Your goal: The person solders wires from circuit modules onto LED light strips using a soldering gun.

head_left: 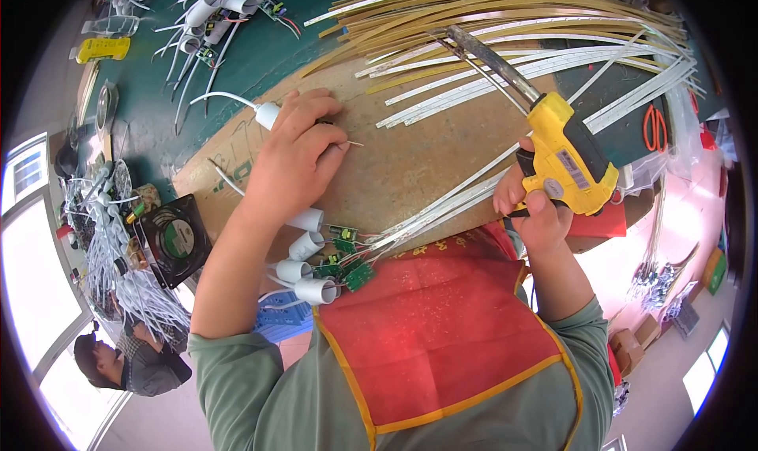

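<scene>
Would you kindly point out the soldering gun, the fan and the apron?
Soldering gun (554,121): head view, on its yellow body.
Fan (178,238): head view, on its green hub.
Apron (442,334): head view, on its red front.

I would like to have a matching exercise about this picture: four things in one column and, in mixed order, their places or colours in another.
Column one
1. soldering gun
2. fan
3. scissors
4. apron

Column two
A. red with yellow edging
B. on the green table, toward the picture's right side
C. held in the right hand
D. square and black

Right pairs: 1-C; 2-D; 3-B; 4-A
</scene>
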The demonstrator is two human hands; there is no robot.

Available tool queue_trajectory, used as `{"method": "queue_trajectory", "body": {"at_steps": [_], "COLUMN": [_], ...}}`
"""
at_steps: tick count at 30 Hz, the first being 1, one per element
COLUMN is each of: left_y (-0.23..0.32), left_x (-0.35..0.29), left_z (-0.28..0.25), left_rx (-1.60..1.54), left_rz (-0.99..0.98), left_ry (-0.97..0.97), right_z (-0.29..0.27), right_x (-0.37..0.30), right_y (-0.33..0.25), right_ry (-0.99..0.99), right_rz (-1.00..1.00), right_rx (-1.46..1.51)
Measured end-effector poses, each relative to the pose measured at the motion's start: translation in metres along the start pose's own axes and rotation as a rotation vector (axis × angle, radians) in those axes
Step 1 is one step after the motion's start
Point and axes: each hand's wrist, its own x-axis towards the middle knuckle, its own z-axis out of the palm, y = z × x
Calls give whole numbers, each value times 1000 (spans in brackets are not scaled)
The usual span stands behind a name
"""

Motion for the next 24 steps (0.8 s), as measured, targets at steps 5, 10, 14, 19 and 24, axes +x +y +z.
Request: {"method": "queue_trajectory", "body": {"at_steps": [5, 10, 14, 19, 24], "left_y": [-2, -3, -5, -2, -6], "left_x": [0, 0, -1, 0, -5], "left_z": [-7, -9, -11, -15, -17], "left_rx": [-72, -111, -140, -121, -74], "left_rz": [26, 15, 1, 2, 91], "left_ry": [-101, -143, -180, -220, -172], "right_z": [2, 2, 4, 4, 4], "right_x": [0, 0, 0, 0, 0], "right_y": [-2, -3, -3, -1, -2], "right_ry": [37, 34, 46, 63, 58], "right_rz": [21, 40, 31, 18, 22], "right_rx": [-23, -20, -18, -19, -20]}}
